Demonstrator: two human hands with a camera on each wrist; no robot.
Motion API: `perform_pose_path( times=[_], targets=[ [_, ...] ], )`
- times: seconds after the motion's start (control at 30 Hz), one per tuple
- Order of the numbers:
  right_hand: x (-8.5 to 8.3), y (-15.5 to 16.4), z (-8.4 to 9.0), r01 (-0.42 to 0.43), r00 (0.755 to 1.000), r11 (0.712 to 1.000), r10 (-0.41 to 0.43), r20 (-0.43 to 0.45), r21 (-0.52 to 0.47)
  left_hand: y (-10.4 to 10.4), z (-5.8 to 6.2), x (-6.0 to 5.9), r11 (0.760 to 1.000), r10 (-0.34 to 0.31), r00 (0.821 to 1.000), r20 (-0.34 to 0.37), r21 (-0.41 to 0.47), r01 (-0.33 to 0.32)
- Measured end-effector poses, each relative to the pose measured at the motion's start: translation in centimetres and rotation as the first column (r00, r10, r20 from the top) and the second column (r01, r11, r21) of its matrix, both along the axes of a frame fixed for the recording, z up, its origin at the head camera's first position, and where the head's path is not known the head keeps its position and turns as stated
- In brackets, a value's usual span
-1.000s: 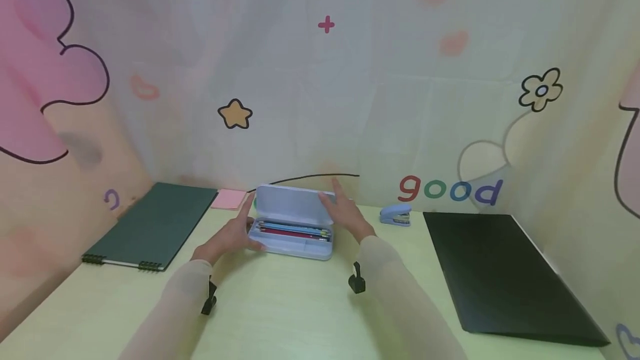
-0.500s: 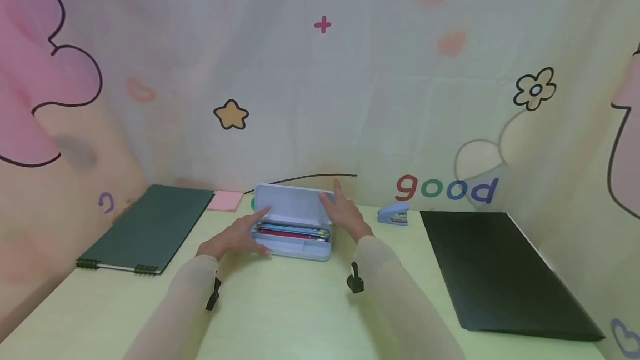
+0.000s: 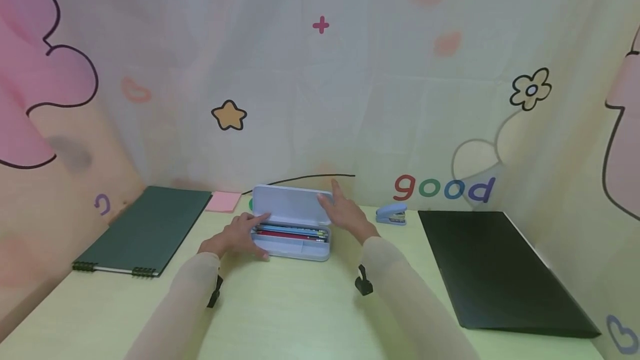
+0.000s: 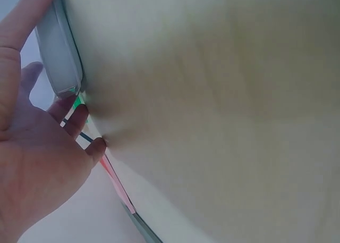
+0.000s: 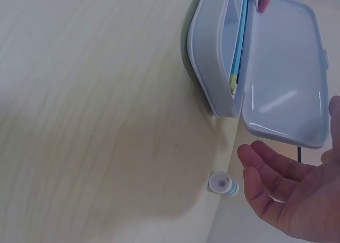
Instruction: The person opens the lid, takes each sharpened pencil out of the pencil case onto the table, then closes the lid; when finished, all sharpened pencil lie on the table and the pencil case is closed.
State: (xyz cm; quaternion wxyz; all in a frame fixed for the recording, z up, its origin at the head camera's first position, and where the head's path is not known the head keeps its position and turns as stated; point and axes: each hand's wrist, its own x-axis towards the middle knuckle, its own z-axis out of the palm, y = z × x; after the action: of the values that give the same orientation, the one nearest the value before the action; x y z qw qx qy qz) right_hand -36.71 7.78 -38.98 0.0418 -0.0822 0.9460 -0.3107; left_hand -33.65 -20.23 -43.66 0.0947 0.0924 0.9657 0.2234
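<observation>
A pale blue pencil case [image 3: 287, 248] sits on the table with its lid [image 3: 290, 204] raised at the back. Several pencils [image 3: 295, 234], blue and red, lie in its rear compartment. My left hand [image 3: 236, 234] holds the case's left end, thumb at the front and index finger inside by the lid. In the left wrist view, the other fingers [image 4: 74, 120] spread past the case's end. At the lid's right edge is my right hand [image 3: 347, 216], fingers spread or loosely bent. The right wrist view shows its fingertips [image 5: 252, 158] just off the lid, gripping nothing.
A dark green spiral notebook [image 3: 145, 229] and pink sticky notes [image 3: 223, 202] lie to the left. Right of the case are a blue stapler [image 3: 391, 214] and a black folder [image 3: 500, 271]. A small white cylinder [image 5: 220, 183] stands near the wall.
My left index finger has come down from beside the case to its inner left side. The right hand stays by the lid's edge, almost unmoved. The view has shifted slightly.
</observation>
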Motion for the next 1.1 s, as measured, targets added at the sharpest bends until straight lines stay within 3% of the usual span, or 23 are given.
perform_pose_path(
  times=[0.2, 0.3, 0.5, 0.63, 0.73, 0.9, 1.1],
  targets=[
    [0.4, 0.9, 0.5, 0.004, 1.0, 0.999, -0.003, -0.018, 0.045, 0.0, 0.3, 0.3, 1.0, 0.001, 1.0, 0.021, 0.021, -0.002],
    [0.3, 1.3, 0.7, 0.011, 0.996, 0.996, -0.003, -0.086, 0.091, -0.1, 0.4, 0.4, 1.0, -0.004, 1.0, 0.021, 0.031, 0.003],
    [0.1, 1.6, 0.8, 0.019, 0.957, 0.995, 0.011, -0.291, 0.101, -0.2, 0.3, 0.4, 1.0, -0.011, 1.0, 0.008, 0.009, 0.011],
    [0.3, 0.6, 0.4, -0.081, 0.937, 0.991, 0.112, -0.33, 0.106, -0.1, 0.2, 0.4, 1.0, -0.006, 1.0, 0.009, -0.011, 0.006],
    [0.4, -0.8, -0.1, -0.191, 0.924, 0.968, 0.234, -0.302, 0.164, -0.1, 0.2, 0.3, 1.0, 0.004, 1.0, 0.015, -0.019, -0.004],
    [0.8, -3.3, -1.0, -0.326, 0.897, 0.903, 0.389, -0.209, 0.28, 0.1, 0.3, 0.5, 1.0, 0.011, 1.0, 0.023, -0.023, -0.01],
    [0.9, -5.6, -1.7, -0.398, 0.854, 0.83, 0.491, -0.172, 0.392, 0.1, 0.5, 0.6, 1.0, 0.018, 0.999, 0.032, -0.019, -0.017]
  ],
)
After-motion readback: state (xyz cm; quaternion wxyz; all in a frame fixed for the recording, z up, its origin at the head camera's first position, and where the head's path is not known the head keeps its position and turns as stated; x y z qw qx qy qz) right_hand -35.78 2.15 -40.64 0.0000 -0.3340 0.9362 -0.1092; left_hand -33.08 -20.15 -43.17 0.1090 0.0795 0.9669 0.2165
